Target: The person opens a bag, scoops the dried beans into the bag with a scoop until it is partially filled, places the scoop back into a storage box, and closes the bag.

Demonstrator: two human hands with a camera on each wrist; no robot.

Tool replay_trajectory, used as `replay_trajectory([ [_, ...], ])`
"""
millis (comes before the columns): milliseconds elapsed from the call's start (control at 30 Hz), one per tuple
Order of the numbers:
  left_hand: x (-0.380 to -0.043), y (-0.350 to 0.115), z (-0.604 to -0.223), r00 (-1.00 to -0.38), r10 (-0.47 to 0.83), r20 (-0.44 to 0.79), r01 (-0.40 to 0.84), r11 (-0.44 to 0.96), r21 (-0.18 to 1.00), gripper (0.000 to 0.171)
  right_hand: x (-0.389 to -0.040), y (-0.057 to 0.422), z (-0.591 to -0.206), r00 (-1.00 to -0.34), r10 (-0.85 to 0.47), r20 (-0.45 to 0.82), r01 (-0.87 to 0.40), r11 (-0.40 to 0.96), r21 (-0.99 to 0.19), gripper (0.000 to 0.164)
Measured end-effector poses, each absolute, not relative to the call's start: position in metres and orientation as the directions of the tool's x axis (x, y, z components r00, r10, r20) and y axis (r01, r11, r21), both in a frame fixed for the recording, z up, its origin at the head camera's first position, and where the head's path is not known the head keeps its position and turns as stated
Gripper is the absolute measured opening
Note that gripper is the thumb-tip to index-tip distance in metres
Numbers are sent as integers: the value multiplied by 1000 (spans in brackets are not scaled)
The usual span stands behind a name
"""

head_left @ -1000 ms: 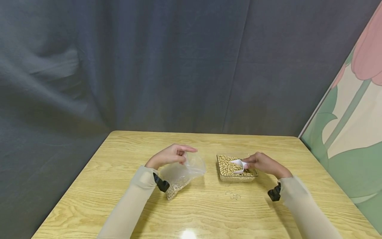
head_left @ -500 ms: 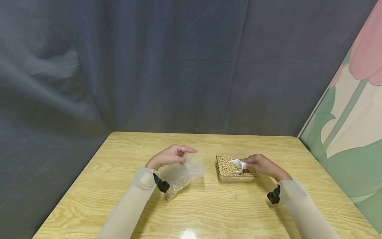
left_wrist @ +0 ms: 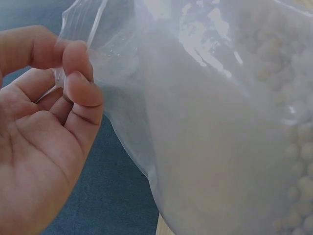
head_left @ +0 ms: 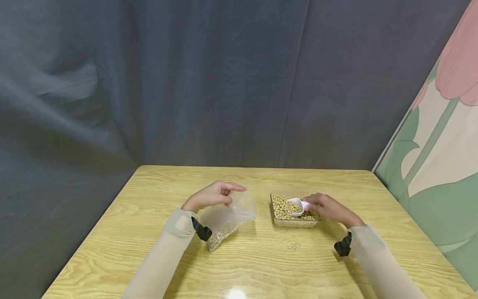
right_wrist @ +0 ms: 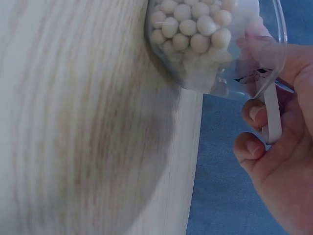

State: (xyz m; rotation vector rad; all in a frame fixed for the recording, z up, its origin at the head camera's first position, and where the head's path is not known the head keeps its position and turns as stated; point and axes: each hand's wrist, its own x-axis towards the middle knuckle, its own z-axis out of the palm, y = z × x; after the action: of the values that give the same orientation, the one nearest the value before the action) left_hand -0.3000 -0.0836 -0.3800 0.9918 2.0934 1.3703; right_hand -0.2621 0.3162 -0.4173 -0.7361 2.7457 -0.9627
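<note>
A clear plastic bag leans on the table with round beige beans or beads in its bottom end. My left hand pinches the bag's upper edge, its mouth spread toward the right; the left wrist view shows the fingertips on the film. Right of the bag stands a clear rectangular container filled with the same beige balls. In it lies a white scoop, its bowl among the balls. My right hand grips the scoop's handle at the container's right side.
The wooden table ends at a dark curtain behind. A panel with painted flowers borders the right side. Small faint marks or clear bits lie in front of the container.
The scoop has shifted very slightly within the container. The left hand and the bag stay nearly still; the whole view has drifted a little.
</note>
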Motion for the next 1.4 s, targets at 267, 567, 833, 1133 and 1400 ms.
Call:
replay_trajectory([
  [267,-301,-85,-381,-642,766,20,321,245,915,52,-261,314,-414,-876,-482,-4,-369,676,-638,40],
  [567,-301,-85,-382,-644,764,25,328,246,912,51,-260,317,-414,-877,-480,22,-373,654,-658,34],
  [833,-302,-85,-383,-640,768,30,328,238,914,53,-260,319,-416,-892,-451,19,-351,666,-659,37],
  [1133,-300,-84,-383,-645,764,21,317,241,917,53,-261,323,-417,-897,-442,1,-327,664,-673,38],
  [1400,-299,-84,-383,-651,758,19,313,246,918,52,-261,324,-417,-897,-442,-14,-299,630,-717,38],
])
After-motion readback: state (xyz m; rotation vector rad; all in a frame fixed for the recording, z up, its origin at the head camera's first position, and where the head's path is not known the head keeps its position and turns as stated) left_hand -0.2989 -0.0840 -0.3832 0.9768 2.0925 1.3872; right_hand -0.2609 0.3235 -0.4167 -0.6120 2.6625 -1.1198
